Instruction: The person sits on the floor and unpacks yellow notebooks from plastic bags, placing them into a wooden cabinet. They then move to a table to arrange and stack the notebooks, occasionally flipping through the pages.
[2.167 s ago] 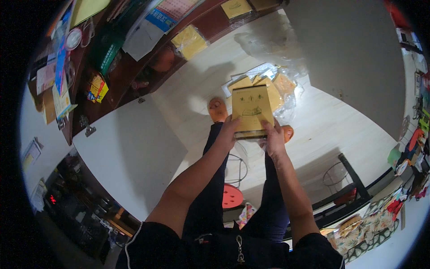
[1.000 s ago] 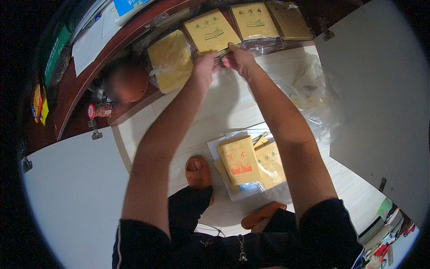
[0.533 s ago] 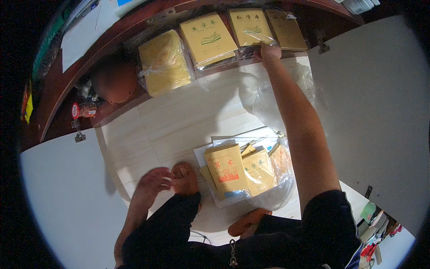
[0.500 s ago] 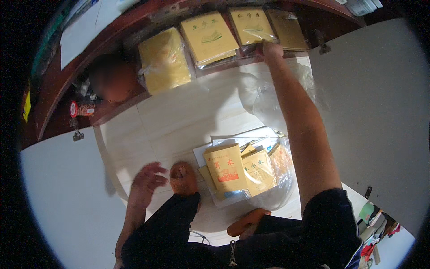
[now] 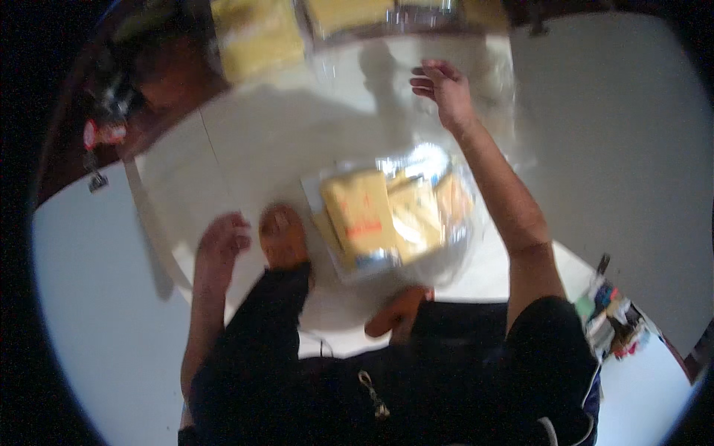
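Note:
My right hand (image 5: pixel 444 85) is over the floor in front of the low shelf, fingers apart and holding nothing. Beside it lies a crumpled clear plastic bag (image 5: pixel 492 104). My left hand (image 5: pixel 223 241) hangs beside my left foot, its fingers loosely spread with nothing in them. Between my hands, a pile of tan exercise books (image 5: pixel 358 214), one with red print on its cover, rests in clear plastic on the floor. Along the shelf stand a plastic-wrapped yellowish stack (image 5: pixel 259 41) and another stack of books (image 5: pixel 349 15), both cut off by the top edge. The picture is blurred.
A white door panel (image 5: pixel 97 275) stands at the left and a grey one (image 5: pixel 610 149) at the right. A small red-lidded jar (image 5: pixel 104 134) sits on the shelf's left end, above a black clip (image 5: pixel 97 181). My feet (image 5: pixel 282 234) flank the pile.
My right hand has let go of the stack on the shelf and drawn back, its fingers now spread. The view has tipped downward, so the shelf sits higher in the picture.

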`<action>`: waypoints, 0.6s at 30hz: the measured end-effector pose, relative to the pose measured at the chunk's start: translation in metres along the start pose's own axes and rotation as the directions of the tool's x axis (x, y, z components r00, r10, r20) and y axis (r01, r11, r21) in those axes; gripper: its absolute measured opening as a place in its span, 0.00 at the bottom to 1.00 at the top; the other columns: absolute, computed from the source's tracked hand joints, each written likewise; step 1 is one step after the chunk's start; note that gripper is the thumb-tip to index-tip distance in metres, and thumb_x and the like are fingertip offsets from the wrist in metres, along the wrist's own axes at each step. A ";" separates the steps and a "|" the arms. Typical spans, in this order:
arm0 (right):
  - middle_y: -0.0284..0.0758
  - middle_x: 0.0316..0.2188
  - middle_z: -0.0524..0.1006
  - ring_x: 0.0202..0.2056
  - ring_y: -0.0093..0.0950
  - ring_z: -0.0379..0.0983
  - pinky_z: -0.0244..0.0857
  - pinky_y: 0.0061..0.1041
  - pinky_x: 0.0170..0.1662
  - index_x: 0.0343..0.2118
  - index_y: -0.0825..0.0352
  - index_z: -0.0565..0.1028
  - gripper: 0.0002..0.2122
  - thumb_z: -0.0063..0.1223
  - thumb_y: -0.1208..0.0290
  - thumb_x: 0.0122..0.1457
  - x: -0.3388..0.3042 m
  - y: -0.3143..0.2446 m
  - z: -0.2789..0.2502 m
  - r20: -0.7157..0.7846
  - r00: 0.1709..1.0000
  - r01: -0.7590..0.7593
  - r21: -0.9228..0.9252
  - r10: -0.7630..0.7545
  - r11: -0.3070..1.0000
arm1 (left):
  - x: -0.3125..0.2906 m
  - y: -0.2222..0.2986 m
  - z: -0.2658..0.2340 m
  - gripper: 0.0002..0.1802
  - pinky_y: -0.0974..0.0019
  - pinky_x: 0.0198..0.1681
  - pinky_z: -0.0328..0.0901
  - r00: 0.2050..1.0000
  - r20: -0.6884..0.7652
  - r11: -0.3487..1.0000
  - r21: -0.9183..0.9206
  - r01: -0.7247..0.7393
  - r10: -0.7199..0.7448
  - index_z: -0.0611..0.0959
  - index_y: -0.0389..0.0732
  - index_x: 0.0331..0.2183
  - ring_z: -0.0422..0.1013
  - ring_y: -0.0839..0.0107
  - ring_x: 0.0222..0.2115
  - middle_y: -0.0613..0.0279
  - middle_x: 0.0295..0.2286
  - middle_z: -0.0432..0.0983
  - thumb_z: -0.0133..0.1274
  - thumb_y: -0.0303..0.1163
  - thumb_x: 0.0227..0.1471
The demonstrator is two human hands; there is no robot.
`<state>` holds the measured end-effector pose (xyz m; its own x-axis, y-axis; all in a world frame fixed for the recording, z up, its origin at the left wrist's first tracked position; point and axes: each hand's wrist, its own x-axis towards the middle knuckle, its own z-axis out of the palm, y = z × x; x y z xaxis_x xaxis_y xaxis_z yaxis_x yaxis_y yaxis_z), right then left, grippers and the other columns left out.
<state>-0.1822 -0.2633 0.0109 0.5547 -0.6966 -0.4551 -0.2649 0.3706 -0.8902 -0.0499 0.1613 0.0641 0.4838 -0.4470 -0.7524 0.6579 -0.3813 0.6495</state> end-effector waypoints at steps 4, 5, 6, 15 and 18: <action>0.39 0.34 0.74 0.34 0.32 0.72 0.66 0.30 0.37 0.38 0.68 0.69 0.10 0.46 0.71 0.54 -0.107 0.043 -0.025 0.524 0.844 0.264 -0.588 0.111 0.765 | -0.008 0.010 0.007 0.18 0.70 0.35 0.63 0.997 0.075 0.998 -0.060 0.024 -0.020 0.72 0.36 0.41 0.68 0.73 0.30 0.58 0.33 0.72 0.45 0.38 0.53; 0.41 0.35 0.74 0.36 0.35 0.72 0.66 0.33 0.39 0.39 0.68 0.69 0.12 0.46 0.69 0.54 -0.135 0.044 -0.028 0.558 0.804 0.388 -0.756 0.208 0.528 | -0.015 0.008 0.009 0.18 0.71 0.34 0.63 0.999 0.041 1.000 -0.001 0.031 -0.031 0.72 0.36 0.41 0.69 0.73 0.29 0.59 0.33 0.72 0.44 0.38 0.54; 0.44 0.39 0.71 0.42 0.40 0.68 0.64 0.36 0.43 0.41 0.67 0.68 0.15 0.46 0.64 0.54 -0.153 0.067 -0.054 0.584 0.793 0.525 -0.800 0.175 0.292 | -0.019 0.003 0.008 0.18 0.71 0.34 0.63 0.996 0.078 0.999 -0.026 0.047 -0.045 0.72 0.36 0.42 0.69 0.73 0.29 0.59 0.33 0.72 0.44 0.38 0.54; 0.41 0.41 0.67 0.43 0.36 0.67 0.63 0.32 0.44 0.45 0.66 0.65 0.27 0.56 0.53 0.47 -0.197 0.131 -0.142 -0.055 0.963 -0.132 -0.950 0.265 0.284 | -0.026 -0.012 0.019 0.17 0.72 0.35 0.64 0.988 0.085 0.986 0.121 0.117 -0.128 0.72 0.35 0.42 0.69 0.75 0.30 0.60 0.33 0.72 0.45 0.36 0.54; 0.40 0.42 0.66 0.45 0.36 0.62 0.60 0.38 0.45 0.46 0.65 0.65 0.30 0.57 0.50 0.44 -0.224 0.143 -0.118 0.076 0.996 0.071 -0.991 0.047 0.109 | -0.020 -0.022 0.016 0.15 0.73 0.37 0.64 0.979 0.117 0.976 0.162 0.144 -0.164 0.71 0.36 0.43 0.66 0.74 0.32 0.60 0.36 0.70 0.44 0.29 0.53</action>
<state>-0.4373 -0.1270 -0.0167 0.6004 -0.6295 -0.4933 -0.7716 -0.6180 -0.1504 -0.0833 0.1655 0.0666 0.2981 -0.4699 -0.8308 0.6183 -0.5681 0.5432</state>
